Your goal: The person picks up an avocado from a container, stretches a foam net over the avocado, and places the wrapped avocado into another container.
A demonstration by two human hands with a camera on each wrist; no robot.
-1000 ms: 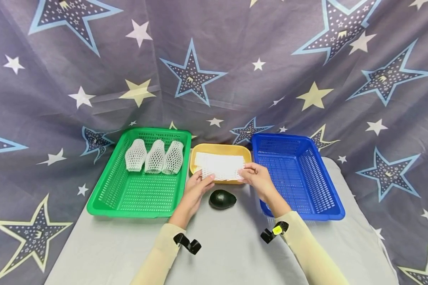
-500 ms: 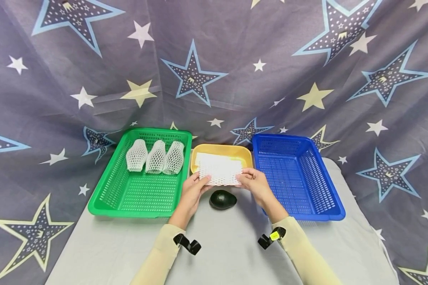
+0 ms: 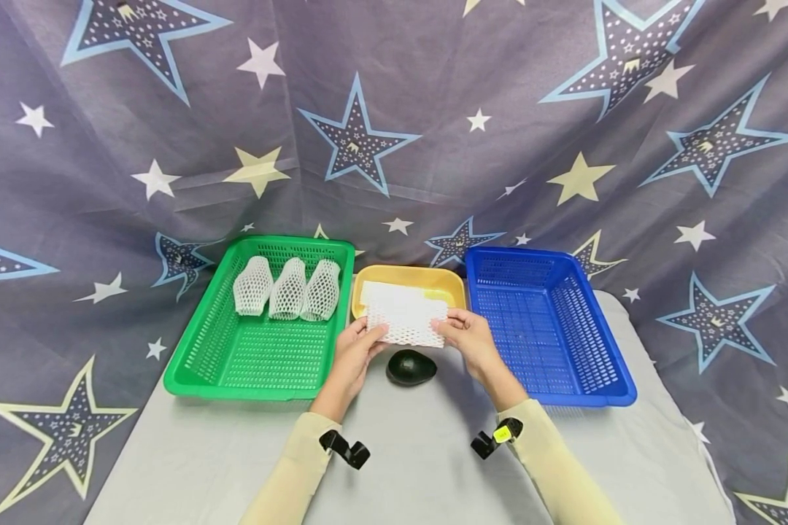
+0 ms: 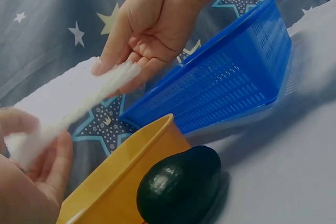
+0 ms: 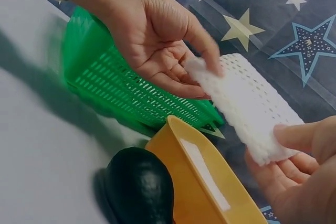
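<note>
Both hands hold a flat white foam net sleeve (image 3: 407,322) between them, raised over the front rim of the yellow tray. My left hand (image 3: 356,351) pinches its left end between thumb and fingers. At the other end my right hand (image 3: 471,337) pinches it the same way, as the left wrist view shows with that hand (image 4: 152,30) at the top. Just in front of the sleeve a dark green avocado (image 3: 411,367) lies on the table. Inside the yellow tray (image 3: 458,286) more white foam netting (image 3: 394,290) is partly hidden behind the held sleeve.
A green basket (image 3: 197,343) stands at the left, with several sleeved items along its back; three white net-wrapped pieces (image 3: 304,290) show there. On the right is a blue basket (image 3: 591,321). A starry cloth (image 3: 446,95) hangs behind the table.
Both hands have drawn the foam net sleeve toward the body, from over the tray to its front rim. The right hand has shifted slightly left. The avocado has stayed put.
</note>
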